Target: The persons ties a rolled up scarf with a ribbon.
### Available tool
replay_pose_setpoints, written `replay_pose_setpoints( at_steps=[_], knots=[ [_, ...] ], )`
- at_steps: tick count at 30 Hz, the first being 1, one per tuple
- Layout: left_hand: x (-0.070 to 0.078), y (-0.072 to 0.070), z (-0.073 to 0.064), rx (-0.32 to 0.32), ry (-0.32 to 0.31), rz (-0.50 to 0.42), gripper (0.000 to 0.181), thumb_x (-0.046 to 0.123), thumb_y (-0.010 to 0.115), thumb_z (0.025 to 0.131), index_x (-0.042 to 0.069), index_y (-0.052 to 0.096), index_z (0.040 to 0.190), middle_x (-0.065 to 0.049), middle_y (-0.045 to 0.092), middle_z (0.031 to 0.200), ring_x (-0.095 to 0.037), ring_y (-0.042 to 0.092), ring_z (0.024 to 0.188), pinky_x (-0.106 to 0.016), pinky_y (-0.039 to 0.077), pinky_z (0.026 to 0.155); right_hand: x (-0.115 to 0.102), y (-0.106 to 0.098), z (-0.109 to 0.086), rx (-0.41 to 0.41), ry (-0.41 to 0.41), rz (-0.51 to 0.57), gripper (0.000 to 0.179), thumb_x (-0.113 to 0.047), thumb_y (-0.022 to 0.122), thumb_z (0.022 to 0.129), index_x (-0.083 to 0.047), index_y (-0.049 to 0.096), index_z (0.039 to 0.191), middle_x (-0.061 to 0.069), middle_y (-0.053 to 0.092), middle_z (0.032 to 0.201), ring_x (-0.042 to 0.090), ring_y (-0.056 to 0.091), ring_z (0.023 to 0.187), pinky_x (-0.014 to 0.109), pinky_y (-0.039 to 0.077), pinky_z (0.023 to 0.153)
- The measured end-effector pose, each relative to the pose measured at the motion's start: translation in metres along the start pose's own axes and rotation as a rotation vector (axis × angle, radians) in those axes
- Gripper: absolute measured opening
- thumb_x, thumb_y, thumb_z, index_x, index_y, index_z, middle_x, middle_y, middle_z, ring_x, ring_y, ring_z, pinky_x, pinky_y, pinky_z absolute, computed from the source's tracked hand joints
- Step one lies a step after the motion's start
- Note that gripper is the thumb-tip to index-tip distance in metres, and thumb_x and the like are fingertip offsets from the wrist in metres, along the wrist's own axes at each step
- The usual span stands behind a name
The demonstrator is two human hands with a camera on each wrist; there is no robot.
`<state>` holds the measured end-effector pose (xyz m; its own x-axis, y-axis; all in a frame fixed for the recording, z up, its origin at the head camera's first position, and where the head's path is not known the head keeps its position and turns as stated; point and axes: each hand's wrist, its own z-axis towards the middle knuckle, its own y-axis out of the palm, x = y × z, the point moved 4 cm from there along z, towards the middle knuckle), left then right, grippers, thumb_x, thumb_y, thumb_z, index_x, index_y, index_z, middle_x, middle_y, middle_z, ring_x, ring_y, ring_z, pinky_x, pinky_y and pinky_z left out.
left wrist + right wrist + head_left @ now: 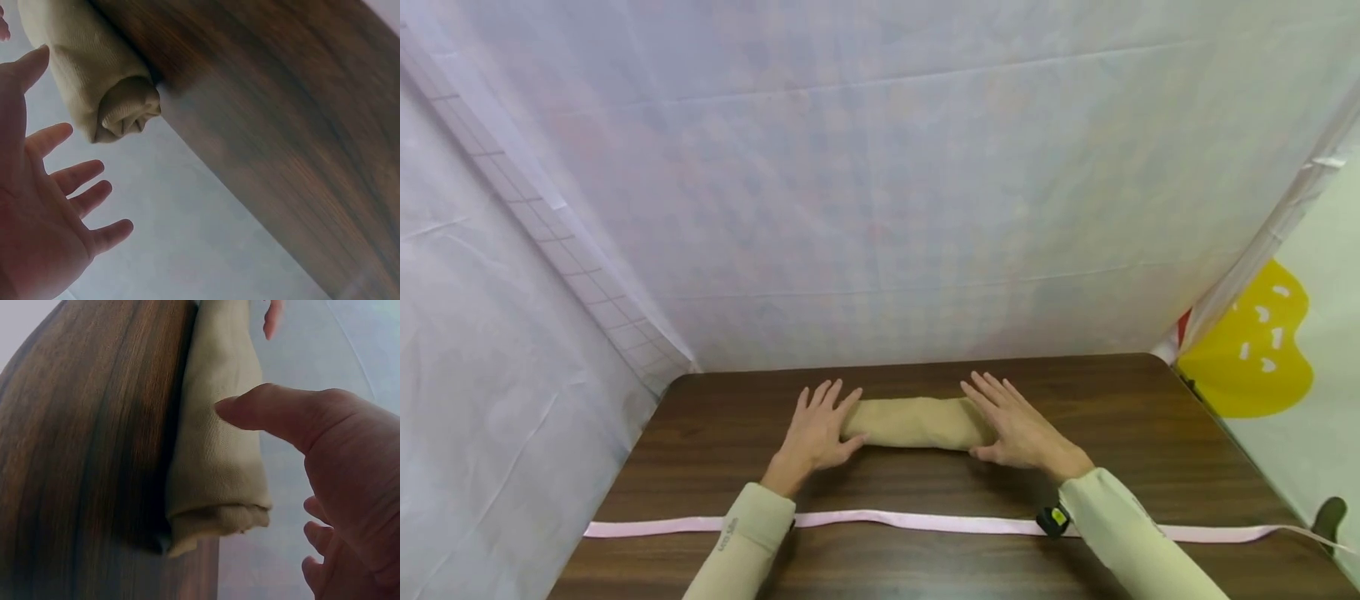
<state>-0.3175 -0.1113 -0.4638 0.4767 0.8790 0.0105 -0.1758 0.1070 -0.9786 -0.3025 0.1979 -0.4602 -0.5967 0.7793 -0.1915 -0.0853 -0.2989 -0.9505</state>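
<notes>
A rolled tan cloth (pixel 919 423) lies crosswise on the brown wooden table, in the middle of the head view. At its left end is my left hand (pixel 817 435), fingers spread. The right end has my right hand (pixel 1021 432) over it, fingers extended. In the left wrist view the cloth roll (pixel 94 62) shows its folded spiral end, and the left hand (pixel 47 212) is beside it, palm visible. From the right wrist, the thumb of the right hand (pixel 356 469) lies across the cloth roll (pixel 219 444); whether it presses the fabric I cannot tell.
A pale pink strap (pixel 955 523) runs across the table (pixel 1120 433) under both forearms. White sheeting (pixel 880 208) hangs behind the table's far edge. A yellow shape (pixel 1255 358) is on the right-hand wall. A small black device (pixel 1054 520) sits at the right wrist.
</notes>
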Motion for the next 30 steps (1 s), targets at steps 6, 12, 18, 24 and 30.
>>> replay_pose_setpoints(
  at_steps=[6,12,18,24,30],
  knots=[
    [0.01,0.004,0.01,-0.04,0.022,0.0,0.077,0.057,0.062,0.09,0.02,0.038,0.152,-0.018,0.037,0.154,-0.037,0.032,0.143,-0.061,0.024,0.115,-0.006,0.009,0.01,-0.039,-0.043,0.02,0.104,-0.028,0.09,0.069,0.0,0.034,0.151,0.025,0.026,0.159,0.044,0.022,0.147,0.06,0.018,0.117],
    [0.019,0.007,0.017,-0.097,0.034,-0.006,0.078,0.057,0.061,0.09,0.022,0.035,0.154,-0.017,0.034,0.157,-0.035,0.03,0.145,-0.058,0.021,0.117,-0.013,0.017,0.018,-0.108,-0.072,0.014,0.105,-0.03,0.088,0.07,-0.001,0.031,0.153,0.025,0.024,0.159,0.042,0.019,0.148,0.058,0.016,0.118],
    [0.026,0.011,0.022,-0.151,0.039,0.004,0.079,0.06,0.059,0.09,0.024,0.032,0.155,-0.016,0.032,0.158,-0.033,0.028,0.147,-0.054,0.019,0.119,-0.017,0.024,0.024,-0.14,-0.067,0.018,0.106,-0.026,0.089,0.069,-0.001,0.03,0.153,0.027,0.024,0.158,0.044,0.021,0.146,0.058,0.017,0.118],
    [0.031,0.015,0.024,-0.17,0.04,0.011,0.081,0.062,0.06,0.089,0.024,0.032,0.155,-0.017,0.034,0.157,-0.032,0.03,0.146,-0.052,0.018,0.12,-0.02,0.029,0.029,-0.148,-0.058,0.012,0.105,-0.023,0.088,0.07,-0.001,0.028,0.153,0.03,0.025,0.157,0.045,0.023,0.145,0.058,0.019,0.118],
    [0.035,0.019,0.026,-0.18,0.053,-0.015,0.084,0.062,0.061,0.088,0.022,0.031,0.156,-0.017,0.036,0.156,-0.032,0.036,0.143,-0.052,0.022,0.119,-0.019,0.036,0.034,-0.173,-0.027,0.0,0.105,-0.021,0.085,0.071,-0.003,0.026,0.155,0.03,0.025,0.157,0.046,0.025,0.145,0.059,0.018,0.118]
  ],
)
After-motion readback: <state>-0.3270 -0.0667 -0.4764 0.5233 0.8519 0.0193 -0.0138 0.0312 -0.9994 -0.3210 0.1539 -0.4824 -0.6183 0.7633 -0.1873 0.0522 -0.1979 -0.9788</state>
